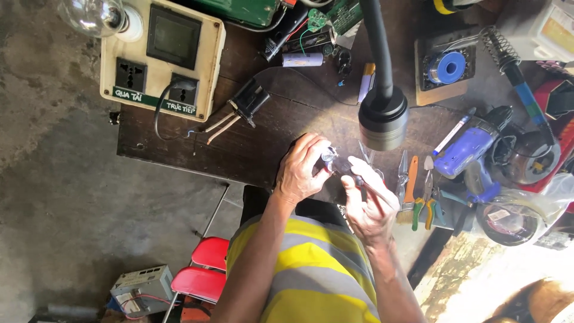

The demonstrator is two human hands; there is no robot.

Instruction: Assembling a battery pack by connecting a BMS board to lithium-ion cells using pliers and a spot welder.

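Observation:
My left hand point(301, 172) is closed around a small dark part with a shiny metal cap point(328, 158), held just above the near edge of the dark wooden workbench point(263, 149). My right hand point(372, 206) grips a thin tool point(359, 179) whose dark tip points at that part. The two hands nearly touch. My fingers hide most of the part. My striped yellow and grey shirt fills the bottom of the view.
A black lamp head point(383, 121) hangs just beyond my hands. A cream socket box point(161, 57) with a bulb point(95, 15) stands at the left. Pliers and cutters point(420, 194), a blue power tool point(469, 149), a solder spool point(447, 67) and a soldering iron point(515, 67) lie right. A red stool point(206, 266) stands below.

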